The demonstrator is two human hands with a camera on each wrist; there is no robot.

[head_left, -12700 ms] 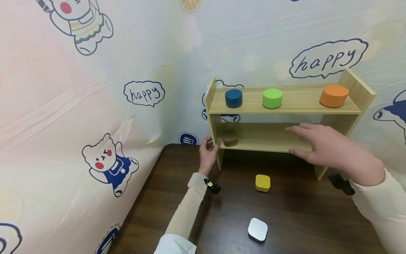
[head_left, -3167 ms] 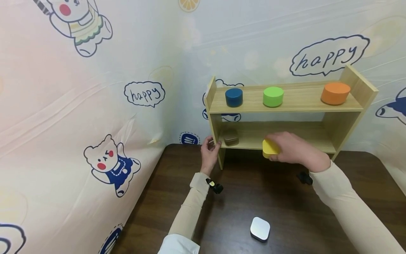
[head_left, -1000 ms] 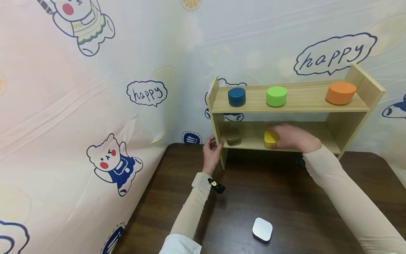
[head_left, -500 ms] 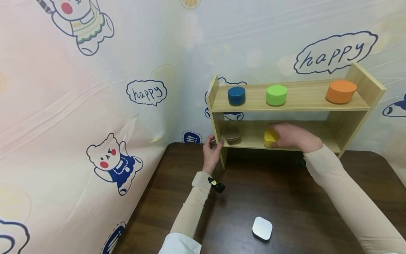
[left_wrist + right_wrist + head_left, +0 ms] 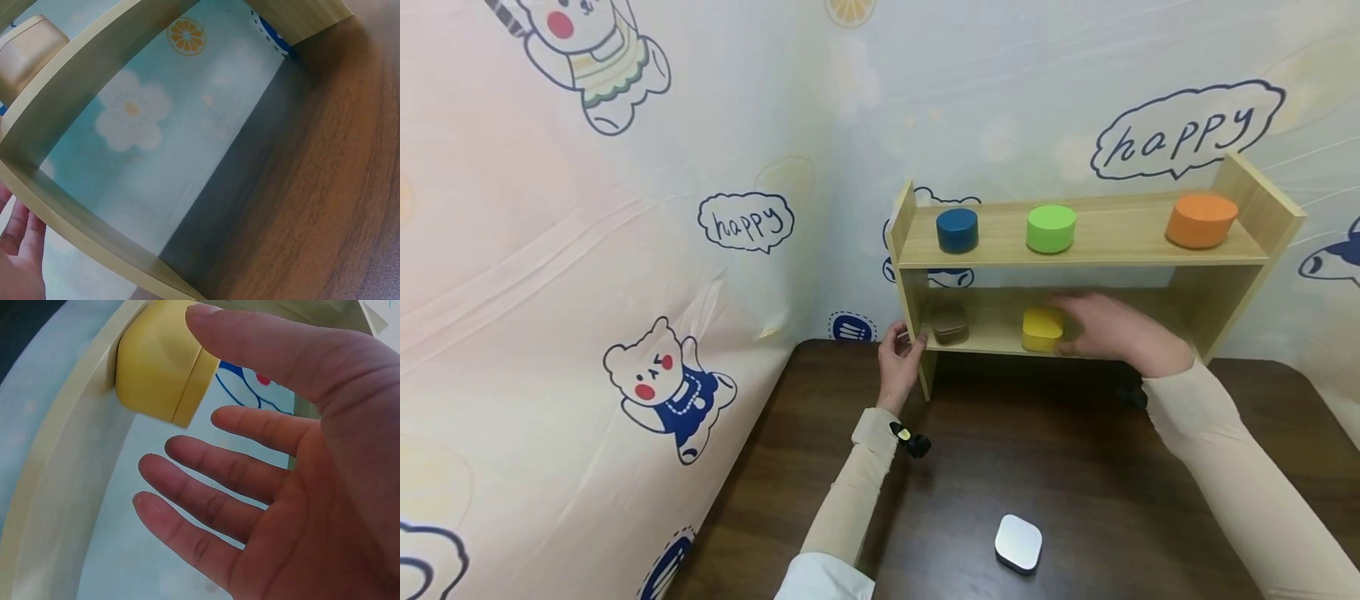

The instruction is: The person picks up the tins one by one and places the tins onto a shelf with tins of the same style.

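A two-tier wooden shelf (image 5: 1116, 237) stands on the dark table. My left hand (image 5: 898, 365) holds its left side panel, thumb at the front edge and fingers along the outer face. On the lower board sits a yellow rounded-square tin (image 5: 1042, 330), its lid seam showing in the right wrist view. My right hand (image 5: 1112, 331) is just right of that tin, fingers spread and straight; in the right wrist view the thumb overlaps the tin's edge. A gold-brown tin (image 5: 950, 322) stands at the left end of the same board.
Along the upper board are a blue round tin (image 5: 957, 231), a green round tin (image 5: 1051, 229) and an orange round tin (image 5: 1201, 221). A white-topped square tin (image 5: 1018, 543) lies on the table (image 5: 925, 517) near the front. A patterned cloth (image 5: 820, 108) hangs behind and at left.
Earlier the yellow tin lay on the table; my right hand lifted it onto the lower board. Since half a second ago that hand has let go and drawn rightward. The left hand keeps its place.
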